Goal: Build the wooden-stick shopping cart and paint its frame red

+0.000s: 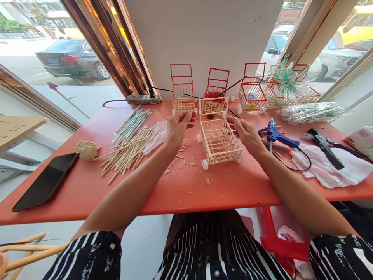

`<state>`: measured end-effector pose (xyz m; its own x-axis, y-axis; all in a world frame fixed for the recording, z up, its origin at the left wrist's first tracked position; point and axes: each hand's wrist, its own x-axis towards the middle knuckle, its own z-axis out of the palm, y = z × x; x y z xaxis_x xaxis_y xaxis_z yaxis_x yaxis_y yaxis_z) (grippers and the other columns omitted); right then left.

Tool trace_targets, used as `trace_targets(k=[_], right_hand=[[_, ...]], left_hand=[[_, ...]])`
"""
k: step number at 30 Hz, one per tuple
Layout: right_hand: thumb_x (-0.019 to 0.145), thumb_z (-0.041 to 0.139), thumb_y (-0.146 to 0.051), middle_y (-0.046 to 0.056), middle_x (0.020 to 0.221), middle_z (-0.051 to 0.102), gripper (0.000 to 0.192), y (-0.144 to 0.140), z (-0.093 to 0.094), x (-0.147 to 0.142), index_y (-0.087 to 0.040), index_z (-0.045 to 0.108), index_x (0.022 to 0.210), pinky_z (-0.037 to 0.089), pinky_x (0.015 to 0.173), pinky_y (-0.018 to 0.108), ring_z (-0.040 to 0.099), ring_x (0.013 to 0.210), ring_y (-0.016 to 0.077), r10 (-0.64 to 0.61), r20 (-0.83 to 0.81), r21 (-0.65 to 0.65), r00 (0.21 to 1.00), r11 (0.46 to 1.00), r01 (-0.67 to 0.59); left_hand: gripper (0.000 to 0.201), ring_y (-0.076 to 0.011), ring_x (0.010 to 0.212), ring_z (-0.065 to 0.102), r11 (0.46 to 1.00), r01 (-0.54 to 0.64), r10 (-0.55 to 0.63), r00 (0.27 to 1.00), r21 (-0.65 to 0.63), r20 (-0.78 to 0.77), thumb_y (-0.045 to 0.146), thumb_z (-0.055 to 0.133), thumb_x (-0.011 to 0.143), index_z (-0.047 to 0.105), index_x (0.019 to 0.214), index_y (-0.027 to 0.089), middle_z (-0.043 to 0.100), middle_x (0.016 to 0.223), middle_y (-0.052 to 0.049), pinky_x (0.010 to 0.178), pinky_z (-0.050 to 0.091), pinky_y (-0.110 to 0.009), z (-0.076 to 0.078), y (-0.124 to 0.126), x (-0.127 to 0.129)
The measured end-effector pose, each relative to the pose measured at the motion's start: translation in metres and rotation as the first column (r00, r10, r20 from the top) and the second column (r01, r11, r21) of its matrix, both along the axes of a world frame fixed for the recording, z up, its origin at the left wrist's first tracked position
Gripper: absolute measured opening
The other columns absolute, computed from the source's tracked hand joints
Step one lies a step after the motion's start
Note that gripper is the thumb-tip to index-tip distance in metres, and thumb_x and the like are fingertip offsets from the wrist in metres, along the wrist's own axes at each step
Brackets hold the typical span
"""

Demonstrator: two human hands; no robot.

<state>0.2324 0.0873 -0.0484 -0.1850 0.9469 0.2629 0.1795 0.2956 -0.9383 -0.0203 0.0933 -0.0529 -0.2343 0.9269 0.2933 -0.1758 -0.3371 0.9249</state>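
A small shopping cart [220, 142] made of plain wooden sticks stands on white wheels at the middle of the table, its handle frame upright at the far end. To its left, my left hand [179, 126] is held with fingers loosely bent and apart, nothing visible in them. My right hand [243, 130] is beside the cart's far right corner, thumb and fingers parted; whether the fingertips touch the cart I cannot tell. Just behind my left hand stands another stick cart [183, 91] with a red handle.
Red-handled carts [253, 93] line the back. On the left lie loose sticks [125, 155], wrapped sticks [131, 126] and a phone [46, 181]. On the right are a blue glue gun [279, 136], pliers [326, 147], white cloth [349, 167] and a plastic-wrapped bundle [314, 112]. Scraps litter the red table [180, 194].
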Motion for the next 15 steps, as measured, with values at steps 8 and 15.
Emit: trace_targets(k=[8,15], right_hand=[[0.093,0.059,-0.072,0.011,0.135,0.074,0.059,0.014,-0.007,0.006,-0.025,0.073,0.126,0.063,0.082,0.035,0.075,0.112,0.0252,-0.031,-0.066,-0.015,0.997,0.999,0.03],[0.097,0.052,-0.069,0.011,0.144,0.069,0.06,0.018,-0.014,0.001,-0.026,0.069,0.135,0.061,0.087,0.04,0.07,0.122,0.0289,0.041,-0.004,0.055,0.999,0.998,-0.041]], left_hand=[[0.012,-0.0078,0.066,0.065,0.994,-0.108,0.109,0.994,0.023,-0.018,0.02,0.072,0.094,0.077,0.084,0.017,0.076,0.083,-0.003,0.059,0.052,-0.017,0.031,0.003,-0.007],[0.011,-0.0063,0.057,0.061,0.987,-0.144,0.149,0.985,-0.065,0.084,0.022,0.075,0.094,0.074,0.083,0.018,0.071,0.076,0.001,0.052,0.048,-0.017,0.044,-0.001,-0.002]])
